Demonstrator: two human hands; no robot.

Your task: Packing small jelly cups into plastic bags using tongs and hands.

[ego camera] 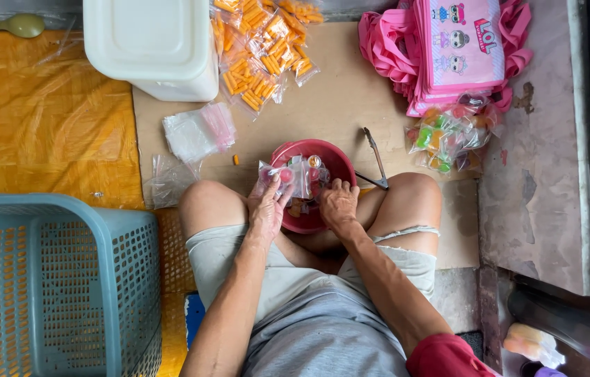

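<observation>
**A:** Head view, looking straight down on a person sitting cross-legged. The red bowl (pixel 309 183) sits on the floor between the knees, and both hands are over it.

**B:** Which hand has what?

**A:** The left hand (pixel 267 209) is closed around a small clear bag (pixel 288 174) with round candies in it, a red one showing. The bag pokes up and away from the body, over the bowl's near-left rim.

**B:** And the right?

**A:** The right hand (pixel 339 203) is knuckles-up at the bowl's near edge, fingers curled down inside. What they pinch, I can't tell. It lies just beside the bag, on its right, nearly touching.

**B:** So both are equally close to the bowl?

**A:** Yes, side by side. Metal tongs (pixel 376 159) lie just right of the bowl, long axis pointing away from the person. Empty clear bags (pixel 199 131) are further out to the left, filled candy bags (pixel 448 138) further out to the right.
</observation>
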